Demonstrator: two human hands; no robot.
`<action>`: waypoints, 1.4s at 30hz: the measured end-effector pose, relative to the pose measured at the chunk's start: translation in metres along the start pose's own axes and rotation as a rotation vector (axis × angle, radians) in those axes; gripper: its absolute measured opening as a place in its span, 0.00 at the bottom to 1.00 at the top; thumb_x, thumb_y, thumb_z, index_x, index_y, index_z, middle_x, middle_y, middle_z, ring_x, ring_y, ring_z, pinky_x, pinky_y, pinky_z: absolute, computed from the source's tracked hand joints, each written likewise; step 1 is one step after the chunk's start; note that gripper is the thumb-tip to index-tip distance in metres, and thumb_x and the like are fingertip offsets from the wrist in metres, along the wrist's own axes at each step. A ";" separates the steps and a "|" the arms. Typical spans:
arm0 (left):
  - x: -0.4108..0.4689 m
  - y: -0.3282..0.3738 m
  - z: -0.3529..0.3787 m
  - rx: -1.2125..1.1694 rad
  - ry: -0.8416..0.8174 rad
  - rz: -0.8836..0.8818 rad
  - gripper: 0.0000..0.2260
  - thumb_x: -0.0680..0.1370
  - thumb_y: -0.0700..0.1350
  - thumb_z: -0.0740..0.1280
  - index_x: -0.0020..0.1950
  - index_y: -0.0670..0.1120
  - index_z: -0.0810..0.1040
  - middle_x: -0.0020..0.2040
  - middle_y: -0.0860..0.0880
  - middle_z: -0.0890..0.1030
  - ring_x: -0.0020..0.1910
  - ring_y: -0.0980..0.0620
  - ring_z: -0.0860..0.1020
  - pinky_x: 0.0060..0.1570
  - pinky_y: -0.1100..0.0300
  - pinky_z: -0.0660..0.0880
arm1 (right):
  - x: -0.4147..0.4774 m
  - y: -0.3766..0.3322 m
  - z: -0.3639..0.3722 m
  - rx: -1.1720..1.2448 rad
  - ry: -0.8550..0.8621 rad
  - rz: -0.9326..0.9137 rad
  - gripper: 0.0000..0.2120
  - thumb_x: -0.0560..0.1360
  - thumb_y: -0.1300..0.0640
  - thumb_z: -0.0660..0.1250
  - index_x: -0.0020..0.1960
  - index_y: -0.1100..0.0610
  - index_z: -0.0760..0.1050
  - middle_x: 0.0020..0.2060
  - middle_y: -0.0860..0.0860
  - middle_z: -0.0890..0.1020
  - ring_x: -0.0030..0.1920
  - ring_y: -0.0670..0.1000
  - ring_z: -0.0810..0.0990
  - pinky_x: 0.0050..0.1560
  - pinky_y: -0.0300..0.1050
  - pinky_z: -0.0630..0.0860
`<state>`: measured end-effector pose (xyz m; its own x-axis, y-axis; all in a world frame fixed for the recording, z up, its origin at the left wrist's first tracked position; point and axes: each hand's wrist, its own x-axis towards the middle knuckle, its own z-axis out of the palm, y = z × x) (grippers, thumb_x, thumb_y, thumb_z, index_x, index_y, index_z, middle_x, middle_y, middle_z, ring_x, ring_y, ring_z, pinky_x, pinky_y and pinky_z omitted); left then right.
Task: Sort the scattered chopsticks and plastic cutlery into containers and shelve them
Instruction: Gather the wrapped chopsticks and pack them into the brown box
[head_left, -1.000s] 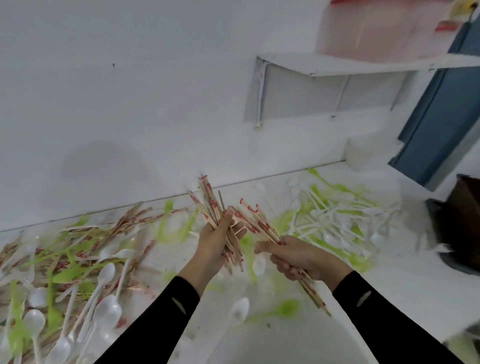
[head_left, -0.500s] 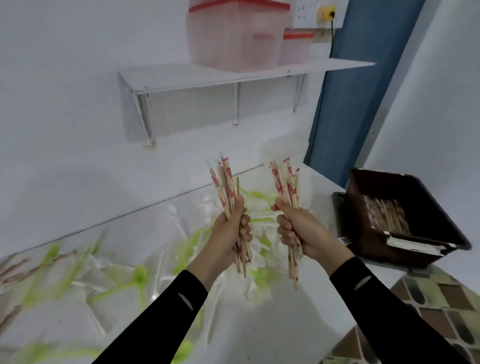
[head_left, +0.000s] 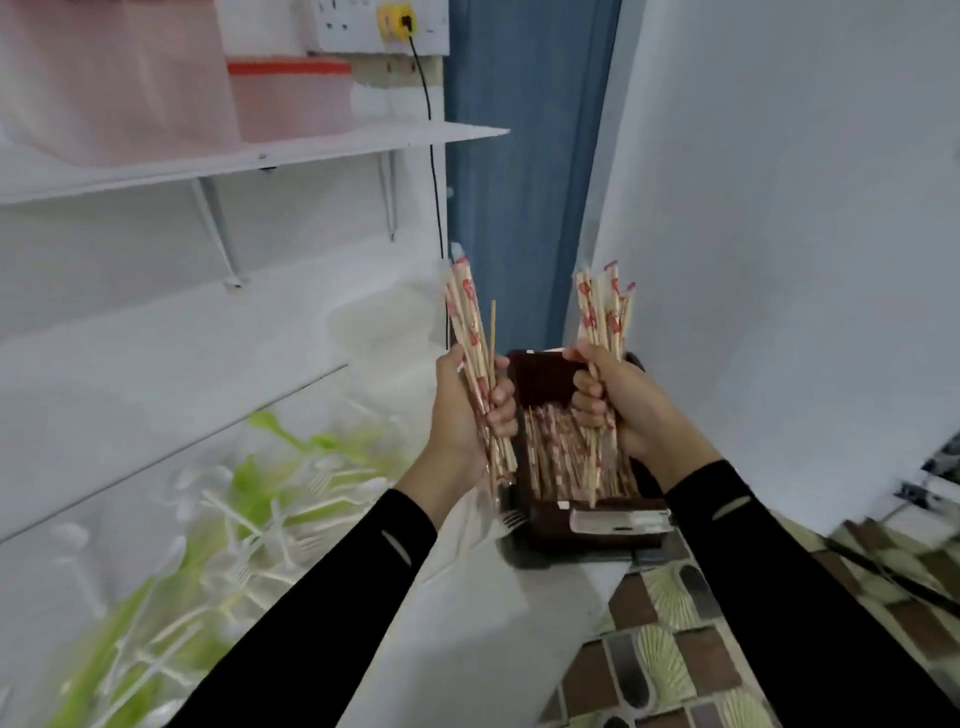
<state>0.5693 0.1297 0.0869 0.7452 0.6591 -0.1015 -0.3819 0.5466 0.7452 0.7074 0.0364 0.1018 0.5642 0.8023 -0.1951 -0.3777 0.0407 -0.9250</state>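
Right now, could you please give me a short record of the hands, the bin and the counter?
left hand: grips chopstick bundle, upright
right hand: grips second bundle, above brown bin
brown bin: partly filled with chopsticks
counter: scattered white and green plastic cutlery
shelf: pink containers, one with a red lid

Long black sleeves (head_left: 332, 608), each with a small pale oval mark (head_left: 396, 548)

Yellow plug (head_left: 393, 22) in wall socket (head_left: 335, 23), black cable (head_left: 430, 150), blue door (head_left: 519, 182), patterned floor tiles (head_left: 670, 654)
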 end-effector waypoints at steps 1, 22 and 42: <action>0.010 -0.008 0.008 0.003 0.002 0.002 0.21 0.81 0.60 0.53 0.42 0.45 0.73 0.26 0.51 0.64 0.19 0.57 0.60 0.19 0.67 0.56 | 0.005 -0.001 -0.011 0.000 0.036 -0.012 0.11 0.83 0.51 0.59 0.53 0.59 0.73 0.24 0.48 0.63 0.20 0.45 0.61 0.19 0.37 0.59; 0.088 -0.117 0.012 1.248 0.081 -0.252 0.40 0.77 0.36 0.67 0.80 0.45 0.44 0.77 0.42 0.56 0.72 0.42 0.65 0.66 0.57 0.67 | 0.066 0.069 -0.085 -1.061 0.294 0.178 0.24 0.79 0.53 0.63 0.70 0.63 0.62 0.63 0.61 0.76 0.61 0.61 0.77 0.48 0.42 0.70; 0.087 -0.128 0.010 1.894 -0.123 -0.250 0.23 0.81 0.40 0.60 0.76 0.45 0.62 0.81 0.47 0.50 0.77 0.40 0.50 0.74 0.49 0.57 | 0.063 0.075 -0.086 -1.363 0.203 0.144 0.21 0.76 0.46 0.69 0.57 0.61 0.70 0.55 0.60 0.79 0.54 0.61 0.79 0.49 0.49 0.76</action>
<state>0.6888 0.1122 -0.0112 0.7421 0.5846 -0.3279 0.6703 -0.6432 0.3701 0.7779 0.0391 -0.0078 0.7222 0.6451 -0.2498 0.5006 -0.7365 -0.4549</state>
